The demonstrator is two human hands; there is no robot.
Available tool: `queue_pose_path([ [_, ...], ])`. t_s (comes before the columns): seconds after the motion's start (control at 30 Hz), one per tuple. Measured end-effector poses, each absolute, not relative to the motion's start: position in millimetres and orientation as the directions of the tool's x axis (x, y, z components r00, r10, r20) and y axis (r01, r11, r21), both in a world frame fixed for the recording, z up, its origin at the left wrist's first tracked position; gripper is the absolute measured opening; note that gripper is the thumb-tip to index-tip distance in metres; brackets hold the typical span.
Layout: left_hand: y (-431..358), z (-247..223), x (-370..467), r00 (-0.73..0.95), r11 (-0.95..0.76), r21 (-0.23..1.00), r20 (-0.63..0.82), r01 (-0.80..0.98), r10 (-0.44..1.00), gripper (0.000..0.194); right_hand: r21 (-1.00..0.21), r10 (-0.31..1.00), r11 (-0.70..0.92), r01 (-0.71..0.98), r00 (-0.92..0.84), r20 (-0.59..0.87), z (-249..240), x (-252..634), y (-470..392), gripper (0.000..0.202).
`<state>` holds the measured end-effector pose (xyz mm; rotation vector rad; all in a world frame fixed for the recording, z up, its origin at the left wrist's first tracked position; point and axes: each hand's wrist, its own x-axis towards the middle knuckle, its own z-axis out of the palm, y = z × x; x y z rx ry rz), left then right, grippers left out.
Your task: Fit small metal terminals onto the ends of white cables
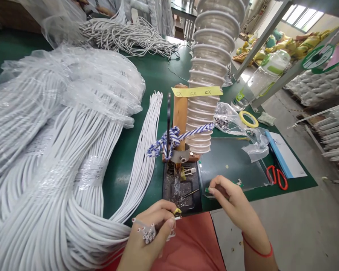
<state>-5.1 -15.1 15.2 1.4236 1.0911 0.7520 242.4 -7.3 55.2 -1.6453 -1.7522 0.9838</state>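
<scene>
My left hand (154, 229) is closed at the front edge of the table, around several white cables whose cut ends (149, 233) show beside the thumb. One white wire end and a small yellow piece (177, 211) stick out past its fingertips. My right hand (227, 199) pinches a small green piece (207, 190) between thumb and index finger, over the near left corner of a clear tray (228, 165). Between the hands lies a black tray (196, 203) with metal bits, under an upright soldering iron with an orange-brown handle (180, 113).
Large bundles of white cable (53, 180) cover the left side. A ribbed clear hose (211, 67) rises behind the iron. Red scissors (277, 177), yellow tape (248, 119), a bottle (261, 79) and a blue-edged sheet (288, 154) are at the right.
</scene>
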Motion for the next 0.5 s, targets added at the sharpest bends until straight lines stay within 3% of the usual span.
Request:
queue_pose_path([
  [0.07,-17,15,-4,0.329,0.052,0.975,-0.122,0.214,0.936,0.032,-0.903,0.990,-0.072,0.425,-0.082,-0.117,49,226,-17,0.010],
  [0.17,-17,18,-3,0.284,0.020,0.977,-0.081,0.212,0.956,0.027,-0.956,0.993,-0.039,0.291,-0.091,-0.068,41,195,-28,0.012],
  [0.3,-16,25,0,0.229,0.026,0.985,-0.065,0.169,0.971,0.025,-0.959,0.999,0.029,0.281,-0.029,0.022,33,168,-33,0.012],
  [0.5,-18,35,8,0.070,0.158,0.985,-0.163,0.070,0.984,0.025,-0.956,0.995,0.078,0.282,0.038,0.093,27,160,-33,0.011],
])
